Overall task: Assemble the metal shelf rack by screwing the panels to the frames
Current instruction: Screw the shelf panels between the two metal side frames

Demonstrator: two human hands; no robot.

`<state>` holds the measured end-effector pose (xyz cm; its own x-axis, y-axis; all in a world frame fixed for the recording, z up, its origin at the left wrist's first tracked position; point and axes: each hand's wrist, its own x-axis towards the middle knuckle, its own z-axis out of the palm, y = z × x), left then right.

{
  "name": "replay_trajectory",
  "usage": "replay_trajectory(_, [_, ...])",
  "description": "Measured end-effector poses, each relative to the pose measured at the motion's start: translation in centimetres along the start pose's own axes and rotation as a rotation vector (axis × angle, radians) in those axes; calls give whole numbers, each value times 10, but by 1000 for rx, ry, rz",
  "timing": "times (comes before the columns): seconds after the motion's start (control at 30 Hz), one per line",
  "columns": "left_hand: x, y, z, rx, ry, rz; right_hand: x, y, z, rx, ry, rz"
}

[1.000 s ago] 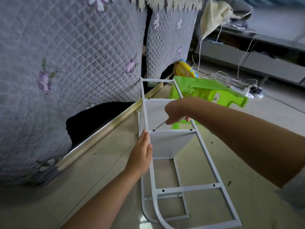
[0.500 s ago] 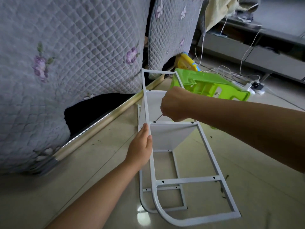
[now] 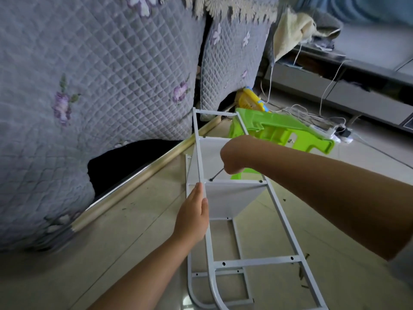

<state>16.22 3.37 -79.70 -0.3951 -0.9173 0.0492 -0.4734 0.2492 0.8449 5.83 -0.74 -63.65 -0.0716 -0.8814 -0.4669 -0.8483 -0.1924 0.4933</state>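
A white metal shelf rack (image 3: pixel 252 263) lies on its side on the tiled floor, two ladder-like frames joined by white panels (image 3: pixel 228 198). My right hand (image 3: pixel 234 156) grips a screwdriver (image 3: pixel 218 174) whose tip sits on a screw at the left end of the upper frame's crossbar. My left hand (image 3: pixel 193 217) rests along the upper frame's left rail just below that crossbar, fingers straight, thumb on the inner side. The screwdriver's handle is hidden inside my fist.
A sofa with a quilted grey floral cover (image 3: pixel 93 90) rises at the left, with a gold-coloured base rail (image 3: pixel 143 177). A green plastic stool (image 3: pixel 283 133) lies behind the rack. Cables and a power strip (image 3: pixel 335 130) lie at the right. Loose screws (image 3: pixel 306 256) lie by the frame's right rail.
My right hand has turned on the screwdriver, wrist rolling over while the tip stays on the same screw. The left hand keeps its place on the rail. The camera view has shifted slightly.
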Motion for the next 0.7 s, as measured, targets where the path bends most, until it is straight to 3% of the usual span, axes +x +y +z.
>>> replay_trajectory(0.17, [1,1,1,-7,12,-17,-8,7,21,-394,364,-183])
replay_trajectory(0.27, [1,2,1,12,12,-18,-5,5,39,-410,463,-238])
replay_trajectory(0.47, [0,3,1,16,24,-12,-2,10,45,-248,359,-214])
replay_trajectory(0.7, [0,2,1,15,28,-21,-3,-3,24,-265,170,-142])
